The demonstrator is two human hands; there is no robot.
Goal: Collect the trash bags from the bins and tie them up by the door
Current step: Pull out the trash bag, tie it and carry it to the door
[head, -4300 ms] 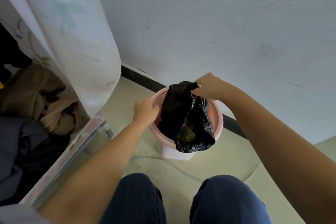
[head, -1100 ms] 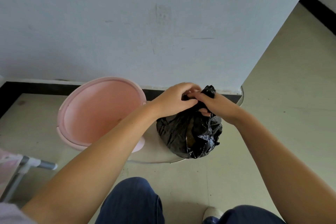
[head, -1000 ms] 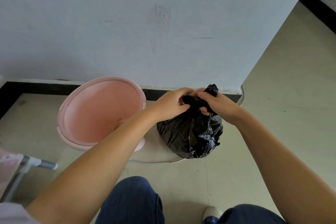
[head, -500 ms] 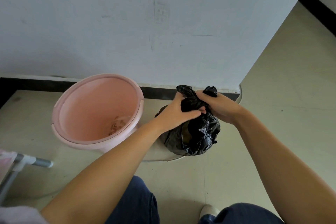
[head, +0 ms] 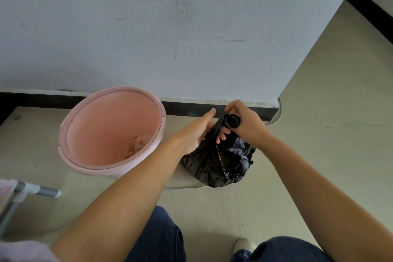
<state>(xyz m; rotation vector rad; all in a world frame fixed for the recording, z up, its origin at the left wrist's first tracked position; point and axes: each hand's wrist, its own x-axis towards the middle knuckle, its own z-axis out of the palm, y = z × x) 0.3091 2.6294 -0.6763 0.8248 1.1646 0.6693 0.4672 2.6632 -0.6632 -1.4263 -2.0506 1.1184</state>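
A black trash bag [head: 217, 164] sits on the floor to the right of a pink bin [head: 106, 134]. The bin has no bag in it, only some brown crumbs at the bottom. My right hand [head: 244, 123] holds the bag's twisted neck, which wraps over its fingers. My left hand [head: 195, 134] is on the left side of the neck with its fingertips pushed through the plastic under the right hand; its thumb points up and away from the bag.
A pale blue wall [head: 170, 27] with a black skirting stands just behind the bin and ends at a corner on the right. Metal frame legs [head: 32, 191] stick out at the lower left. My knees [head: 157, 238] and a white shoe [head: 244, 244] are at the bottom.
The bag came out of the bin and went to the floor on its right. In the last second both hands kept twisting its neck; my left hand loosened from a full grip to fingertips.
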